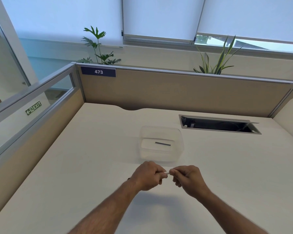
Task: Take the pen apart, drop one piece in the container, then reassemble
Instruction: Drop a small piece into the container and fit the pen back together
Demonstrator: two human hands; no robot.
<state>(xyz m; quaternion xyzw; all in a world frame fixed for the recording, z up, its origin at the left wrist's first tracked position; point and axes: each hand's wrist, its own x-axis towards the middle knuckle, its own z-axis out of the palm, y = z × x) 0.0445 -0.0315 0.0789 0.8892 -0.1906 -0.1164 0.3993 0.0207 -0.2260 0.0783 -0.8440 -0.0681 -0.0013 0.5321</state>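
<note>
A clear plastic container [161, 159] stands on the desk just beyond my hands. A thin dark rod-like pen piece [162, 143] lies flat on its bottom. My left hand [147, 177] and my right hand [188, 179] are held close together above the desk, near the container's front wall. Both are closed on a pale pen body [167, 173], of which only a short bit shows between the fingertips. The rest of the pen is hidden inside the fists.
The cream desk [91, 166] is walled by beige partitions at the back [176, 92] and left. An open cable hatch [218, 126] is cut into the desk at the back right. Plants stand behind the partition.
</note>
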